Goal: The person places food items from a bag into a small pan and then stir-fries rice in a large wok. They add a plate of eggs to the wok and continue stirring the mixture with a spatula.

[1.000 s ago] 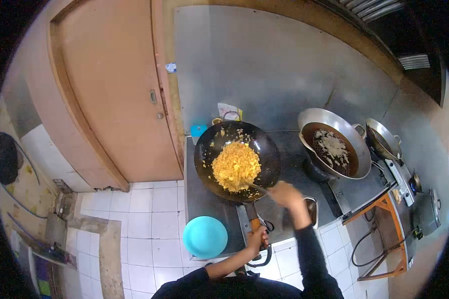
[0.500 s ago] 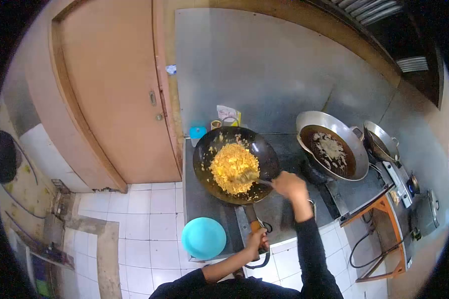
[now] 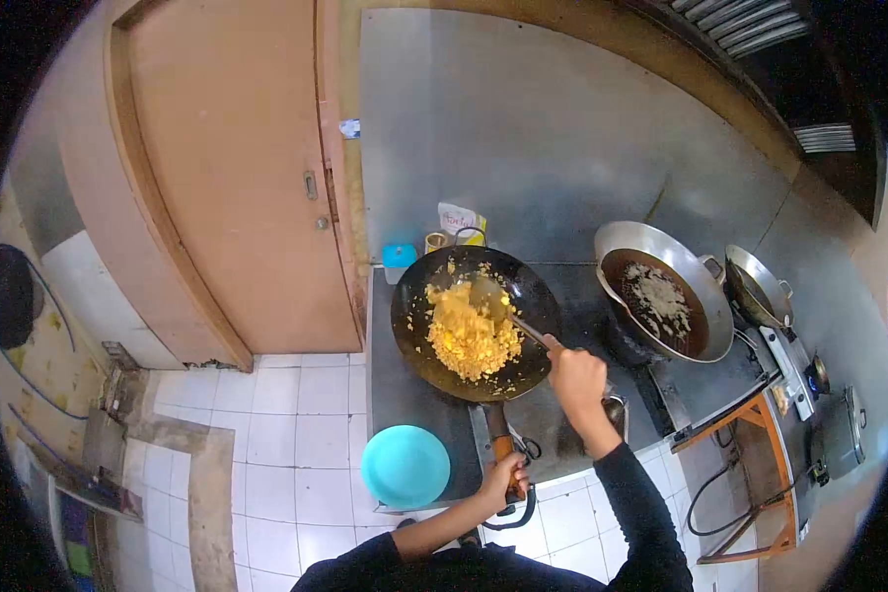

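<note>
My left hand (image 3: 504,478) is wrapped round the wooden handle (image 3: 500,431) of a dark wok (image 3: 419,350). Yellow fried rice (image 3: 479,345) lies heaped in the middle of the wok, with loose grains stuck to its walls. My right hand (image 3: 576,379) is closed on the handle of a metal spatula (image 3: 531,332). The spatula's blurred head is in the upper part of the rice. A turquoise plate (image 3: 406,466) rests on the counter, left of the wok handle.
A large metal pan (image 3: 613,235) of dark oil with pale food frying stands to the right. Beyond it are a smaller pan (image 3: 750,264) and a gas stove (image 3: 794,367). Behind the wok sit a blue-lidded container (image 3: 399,257), a tin (image 3: 435,243) and a packet (image 3: 461,219).
The spatula head has moved from the lower right of the rice to its upper part, pushing the rice about. My right hand has shifted slightly; my left still grips the handle.
</note>
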Demonstrator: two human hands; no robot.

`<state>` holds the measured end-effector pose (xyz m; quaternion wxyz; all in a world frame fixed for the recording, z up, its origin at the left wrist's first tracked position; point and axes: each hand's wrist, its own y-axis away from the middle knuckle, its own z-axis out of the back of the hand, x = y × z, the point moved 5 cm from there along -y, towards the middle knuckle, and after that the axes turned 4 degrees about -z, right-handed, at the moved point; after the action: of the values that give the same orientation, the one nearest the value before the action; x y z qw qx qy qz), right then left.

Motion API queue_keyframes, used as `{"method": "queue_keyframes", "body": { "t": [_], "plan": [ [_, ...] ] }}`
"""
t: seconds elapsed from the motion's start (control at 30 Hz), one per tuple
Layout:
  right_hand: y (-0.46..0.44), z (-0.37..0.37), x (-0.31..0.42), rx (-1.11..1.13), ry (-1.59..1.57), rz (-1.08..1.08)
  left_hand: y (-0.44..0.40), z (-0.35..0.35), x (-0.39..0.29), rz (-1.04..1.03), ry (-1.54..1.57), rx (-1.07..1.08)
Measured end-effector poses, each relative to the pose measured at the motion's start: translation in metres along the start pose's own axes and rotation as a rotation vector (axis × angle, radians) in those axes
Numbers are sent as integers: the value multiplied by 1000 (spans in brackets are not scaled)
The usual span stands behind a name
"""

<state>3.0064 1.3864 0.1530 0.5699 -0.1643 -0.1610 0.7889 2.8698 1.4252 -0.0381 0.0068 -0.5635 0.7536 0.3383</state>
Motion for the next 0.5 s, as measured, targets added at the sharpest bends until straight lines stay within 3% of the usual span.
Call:
{"method": "queue_keyframes", "body": {
  "t": [0.1, 0.13, 0.2, 0.27, 0.33, 0.37, 0.4, 0.47, 0.5],
  "plan": [
    [2, 19, -10, 210, -201, -149, -14, 9, 9, 33, 61, 33],
    [6, 14, -14, 211, -198, -149, -22, 13, 16, 41, 98, 54],
    [14, -28, -10, 483, -367, -61, -28, 8, 17, -12, 66, 22],
    [18, -70, 15, 498, -354, 12, -15, -1, 20, -65, -12, -79],
    [-7, -60, 16, 472, -267, -239, -18, 2, 21, -95, 16, -52],
    [-19, -46, 8, 534, -270, -267, -17, 7, 19, -23, 22, -23],
    [-28, -46, -6, 500, -208, -168, -17, 12, 15, 44, 27, 6],
    [-18, 14, -2, 741, -242, -14, -23, 19, 8, -54, -115, -42],
    [-10, -30, -6, 621, -201, -98, -32, 22, 14, -70, -105, -37]
  ]
}}
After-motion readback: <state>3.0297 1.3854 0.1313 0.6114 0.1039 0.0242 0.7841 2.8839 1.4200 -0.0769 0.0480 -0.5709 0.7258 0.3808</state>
